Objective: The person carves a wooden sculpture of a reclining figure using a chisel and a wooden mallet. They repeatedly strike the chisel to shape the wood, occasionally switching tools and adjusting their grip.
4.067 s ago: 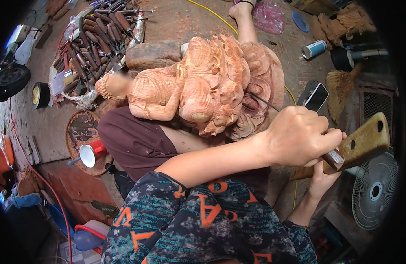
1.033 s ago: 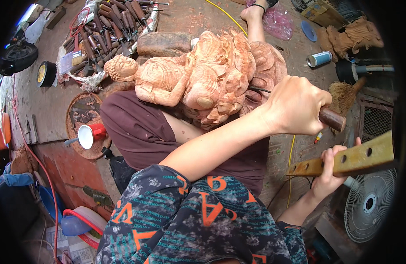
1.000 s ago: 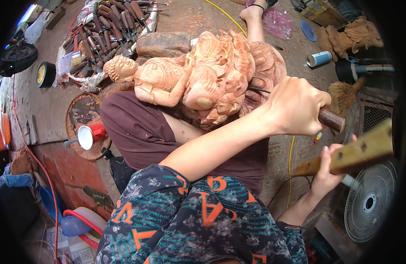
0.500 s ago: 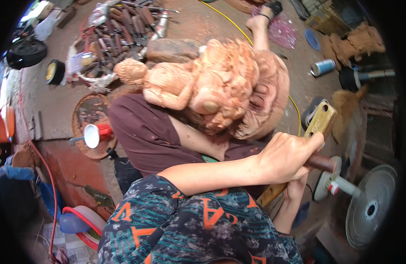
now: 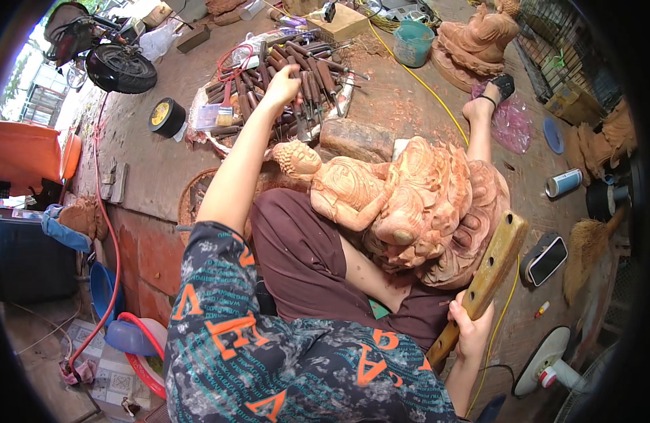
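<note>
My left hand (image 5: 283,88) reaches into a heap of carving chisels (image 5: 314,74) with brown wooden handles. Its fingers are curled closed round one handle, partly hidden among the others. On the right, my right hand (image 5: 471,330) grips a long yellowish wooden bar (image 5: 491,264) with round holes along it, held at a slant. Across my lap and in front of my legs lies a carved wooden statue (image 5: 402,204): a seated figure on its side, its curly-haired head to the left and a petalled base to the right. Neither hand touches it.
A wooden block (image 5: 357,139) lies behind the statue. A flat brush (image 5: 225,116) rests by the chisels. To the right are a phone (image 5: 548,261), a can (image 5: 563,183) and a fan base (image 5: 543,359). A teal bucket (image 5: 413,44) and another statue (image 5: 476,39) stand farther back.
My left hand has left the right side, where it held a brown-handled tool by the wooden bar, and reached up-left into the chisels. My right hand keeps the bar. The view has shifted.
</note>
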A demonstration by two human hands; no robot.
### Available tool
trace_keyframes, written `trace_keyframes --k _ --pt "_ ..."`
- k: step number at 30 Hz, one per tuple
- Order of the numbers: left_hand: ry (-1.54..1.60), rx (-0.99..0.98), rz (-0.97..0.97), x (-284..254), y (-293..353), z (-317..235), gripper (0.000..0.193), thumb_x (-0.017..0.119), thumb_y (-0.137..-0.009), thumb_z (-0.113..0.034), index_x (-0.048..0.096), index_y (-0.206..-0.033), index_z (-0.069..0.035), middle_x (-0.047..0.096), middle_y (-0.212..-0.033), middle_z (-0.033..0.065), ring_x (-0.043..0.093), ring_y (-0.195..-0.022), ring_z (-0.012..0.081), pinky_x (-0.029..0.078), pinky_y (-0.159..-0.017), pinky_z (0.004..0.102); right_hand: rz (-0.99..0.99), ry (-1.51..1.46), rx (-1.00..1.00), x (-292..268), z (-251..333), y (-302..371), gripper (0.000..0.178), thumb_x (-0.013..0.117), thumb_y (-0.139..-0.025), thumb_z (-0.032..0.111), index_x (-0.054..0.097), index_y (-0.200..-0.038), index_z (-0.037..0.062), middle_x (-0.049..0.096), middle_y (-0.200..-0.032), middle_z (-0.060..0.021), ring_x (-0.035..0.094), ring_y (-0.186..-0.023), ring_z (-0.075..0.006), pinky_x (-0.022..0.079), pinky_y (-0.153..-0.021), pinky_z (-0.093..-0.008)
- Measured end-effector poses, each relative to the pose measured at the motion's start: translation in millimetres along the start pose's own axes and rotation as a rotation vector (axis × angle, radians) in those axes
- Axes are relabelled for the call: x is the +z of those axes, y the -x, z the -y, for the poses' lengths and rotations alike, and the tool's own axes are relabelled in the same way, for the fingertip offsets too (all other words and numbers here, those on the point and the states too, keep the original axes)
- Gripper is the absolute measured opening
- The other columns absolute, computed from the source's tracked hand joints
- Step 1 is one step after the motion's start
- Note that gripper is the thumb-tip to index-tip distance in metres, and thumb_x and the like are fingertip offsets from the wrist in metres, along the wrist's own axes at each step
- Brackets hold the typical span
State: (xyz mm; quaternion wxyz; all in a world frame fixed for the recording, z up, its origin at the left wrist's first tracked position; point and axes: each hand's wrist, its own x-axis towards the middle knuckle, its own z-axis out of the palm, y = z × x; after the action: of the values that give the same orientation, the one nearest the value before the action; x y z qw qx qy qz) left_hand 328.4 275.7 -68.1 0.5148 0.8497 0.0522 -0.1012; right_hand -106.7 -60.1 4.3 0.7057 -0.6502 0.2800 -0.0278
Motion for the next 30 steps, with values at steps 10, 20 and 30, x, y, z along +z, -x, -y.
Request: trace_keyframes --k 10,20,30 --pt "-1.001 0.256 -0.426 -4.2 -34.1 77.1 0.039 0.068 -0.074 -0.017 0.067 -0.112 -0.012 0.068 -0.101 0.0179 0.066 -0.092 0.0297 0.049 -0.085 0.0385 -0.049 0.030 0.014 -8.0 -11.0 -2.5 0.042 0.065 -0.079 -0.002 0.042 -0.114 0.0009 0.053 -0.081 -0.0055 0.051 -0.065 -0.0111 0.045 -0.059 -0.0246" --pt "-0.768 0.106 -0.272 -36.3 -40.1 71.1 0.020 0.063 -0.077 -0.026 0.072 -0.089 -0.014 0.069 -0.084 0.0144 0.066 -0.083 0.0292 0.050 -0.080 0.0378 -0.055 0.018 -0.001 -0.6 -8.4 -1.0 0.052 0.064 -0.079 -0.002 0.038 -0.125 -0.0005 0.053 -0.082 -0.0062 0.050 -0.064 -0.0117 0.045 -0.058 -0.0245" --pt "0.123 0.019 -0.097 1.1 -43.3 63.9 0.029 0.068 -0.080 -0.005 0.060 -0.107 0.004 0.066 -0.087 0.0131 0.066 -0.064 0.0162 0.055 -0.050 0.0263 -0.066 0.039 -0.016 1.6 -7.2 -2.7 0.036 0.063 -0.080 -0.003 0.043 -0.110 0.0009 0.053 -0.082 -0.0057 0.050 -0.064 -0.0108 0.044 -0.059 -0.0239"
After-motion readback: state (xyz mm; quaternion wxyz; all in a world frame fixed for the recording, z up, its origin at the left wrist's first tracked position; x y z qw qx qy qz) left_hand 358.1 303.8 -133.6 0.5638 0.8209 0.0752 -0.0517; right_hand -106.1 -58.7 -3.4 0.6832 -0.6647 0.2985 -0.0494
